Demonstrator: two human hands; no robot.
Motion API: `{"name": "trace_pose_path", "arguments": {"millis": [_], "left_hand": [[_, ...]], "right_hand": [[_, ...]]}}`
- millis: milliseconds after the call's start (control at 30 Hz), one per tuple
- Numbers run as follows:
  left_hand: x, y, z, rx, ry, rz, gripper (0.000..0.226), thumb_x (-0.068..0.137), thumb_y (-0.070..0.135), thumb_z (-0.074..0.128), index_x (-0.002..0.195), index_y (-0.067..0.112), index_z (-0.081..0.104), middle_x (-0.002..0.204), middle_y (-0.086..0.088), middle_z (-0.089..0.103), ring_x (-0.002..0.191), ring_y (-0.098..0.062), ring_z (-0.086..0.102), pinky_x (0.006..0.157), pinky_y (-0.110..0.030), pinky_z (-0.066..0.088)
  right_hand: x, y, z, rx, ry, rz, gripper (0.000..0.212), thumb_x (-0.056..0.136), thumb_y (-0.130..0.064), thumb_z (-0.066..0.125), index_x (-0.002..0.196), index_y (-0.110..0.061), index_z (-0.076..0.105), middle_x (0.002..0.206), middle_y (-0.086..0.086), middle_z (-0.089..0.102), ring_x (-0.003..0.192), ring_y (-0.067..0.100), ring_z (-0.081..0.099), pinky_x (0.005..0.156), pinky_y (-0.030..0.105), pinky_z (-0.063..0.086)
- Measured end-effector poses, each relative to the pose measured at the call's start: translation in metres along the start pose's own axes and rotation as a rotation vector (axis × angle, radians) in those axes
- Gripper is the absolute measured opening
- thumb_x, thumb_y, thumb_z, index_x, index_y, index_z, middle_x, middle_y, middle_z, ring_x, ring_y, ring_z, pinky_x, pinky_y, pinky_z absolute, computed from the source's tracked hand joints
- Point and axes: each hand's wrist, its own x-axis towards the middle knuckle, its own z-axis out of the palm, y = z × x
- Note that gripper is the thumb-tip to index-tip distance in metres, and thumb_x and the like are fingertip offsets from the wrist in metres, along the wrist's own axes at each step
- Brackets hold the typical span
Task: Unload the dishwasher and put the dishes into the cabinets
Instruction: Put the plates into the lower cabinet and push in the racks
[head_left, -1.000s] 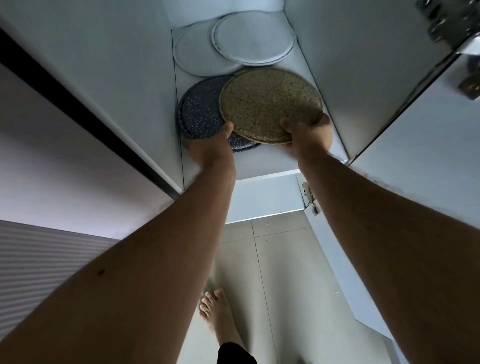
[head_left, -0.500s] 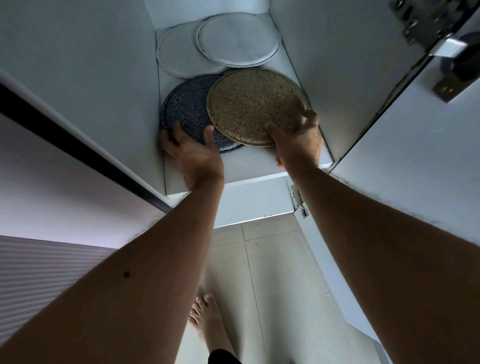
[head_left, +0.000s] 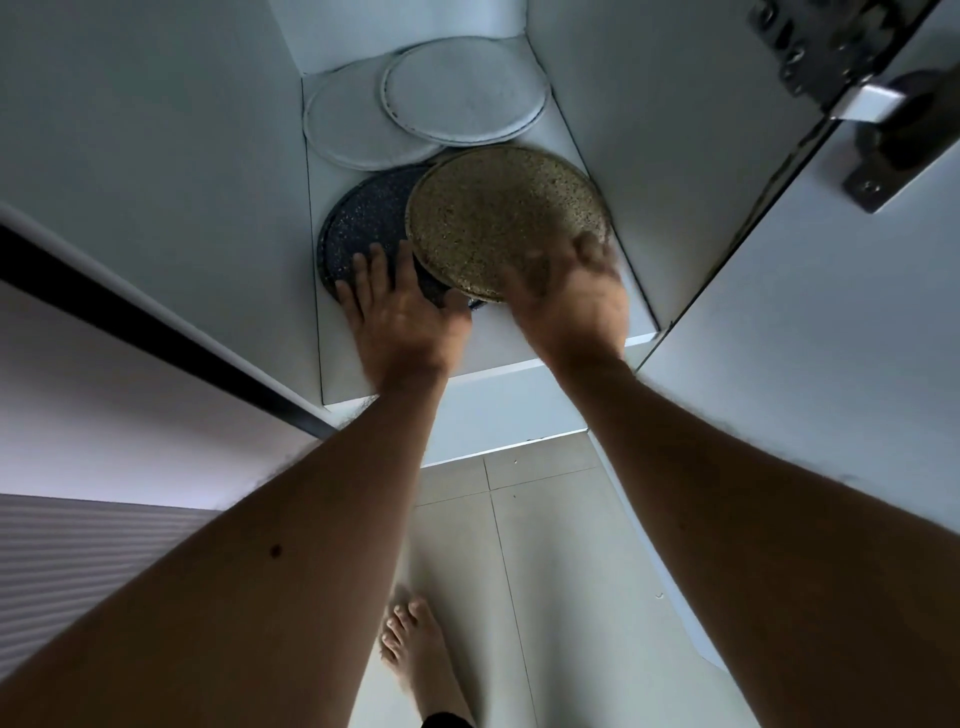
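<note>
Step in hand: plates being settled on the cabinet shelf (head_left: 519, 343). The gold plate (head_left: 498, 213) is laid overlapping the dark plate (head_left: 363, 223), w/ two white plates (head_left: 415, 104) stacked behind. The left hand (head_left: 400, 317) is spread flat, fingers straight, on the dark plate's near rim. The right hand (head_left: 571, 296) is blurred at the gold plate's near edge; grip or push cannot be told. Next, probably: gold plate to be nudged square and both hands drawn back. Little room: right cabinet wall (head_left: 649, 156) just beside the gold plate, shelf lip near the wrists, open door (head_left: 831, 364) close to the right arm.
</note>
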Motion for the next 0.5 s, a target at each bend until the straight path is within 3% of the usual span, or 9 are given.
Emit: {"name": "trace_pose_path", "arguments": {"millis": [100,200,333,500], "left_hand": [[0.000,0.001,0.000,0.049,-0.029,0.013,0.089,0.075,0.061,0.039,0.153,0.020,0.029,0.161,-0.011,0.023,0.150,-0.028,0.011,0.122,-0.048,0.002],[0.000,0.001,0.001,0.090,-0.052,0.001,0.088,0.076,0.060,0.036,0.154,0.020,0.025,0.162,-0.011,0.019,0.150,-0.029,0.009,0.121,-0.049,0.001],[-0.001,0.005,0.003,0.115,-0.003,-0.049,0.081,0.080,0.052,0.025,0.154,0.019,0.027,0.160,-0.014,0.022,0.149,-0.033,0.012,0.120,-0.053,0.001],[-0.002,0.005,0.002,0.081,0.040,-0.042,0.080,0.080,0.047,0.025,0.153,0.014,0.029,0.159,-0.016,0.025,0.148,-0.032,0.015,0.121,-0.050,0.002]], "right_hand": [[0.005,0.003,0.010,-0.223,-0.169,-0.347,0.056,0.087,-0.058,0.053,0.134,-0.027,0.056,0.136,0.013,0.049,0.132,0.041,0.036,0.109,0.055,0.031],[0.006,0.014,0.021,-0.223,-0.242,-0.431,0.053,0.093,-0.055,0.043,0.140,-0.033,0.051,0.149,0.011,0.043,0.145,0.042,0.021,0.118,0.061,0.011],[0.000,0.016,0.026,-0.159,-0.246,-0.378,0.053,0.094,-0.052,0.038,0.138,-0.029,0.056,0.143,0.015,0.050,0.140,0.043,0.034,0.115,0.062,0.021],[-0.004,0.012,0.023,-0.134,-0.271,-0.340,0.057,0.093,-0.051,0.033,0.141,-0.026,0.053,0.146,0.017,0.046,0.141,0.044,0.032,0.117,0.061,0.017]]}}
